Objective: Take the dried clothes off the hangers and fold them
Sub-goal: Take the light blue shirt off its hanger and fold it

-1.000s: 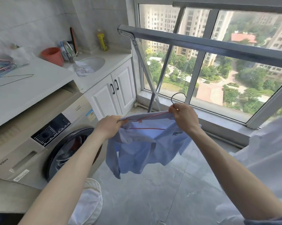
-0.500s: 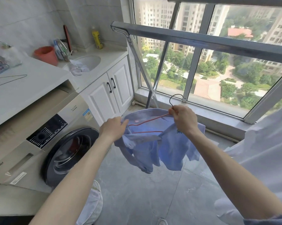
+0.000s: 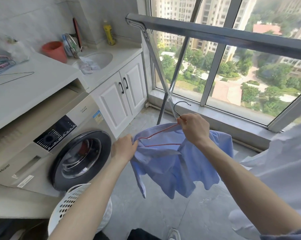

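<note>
A light blue shirt [image 3: 170, 163] hangs crumpled in mid-air in front of me, over the grey floor. A thin red wire hanger [image 3: 159, 134] with a dark hook lies partly bared across the shirt's top. My right hand [image 3: 193, 128] pinches the hanger at its neck, just below the hook. My left hand [image 3: 124, 148] grips the shirt's cloth at the hanger's left end. A pale white garment [image 3: 288, 170] hangs at the right edge.
A drying-rack bar [image 3: 215, 34] crosses above, in front of the window. At left stand a washing machine [image 3: 47, 144], a white counter [image 3: 33, 87] with loose hangers [image 3: 0, 64], a sink and cabinets. A white perforated laundry basket [image 3: 80, 205] stands under my left arm.
The shirt has slid down off the hanger, baring more of the red wire. Both hands with shirt and hanger have dropped lower, and the laundry basket now shows more.
</note>
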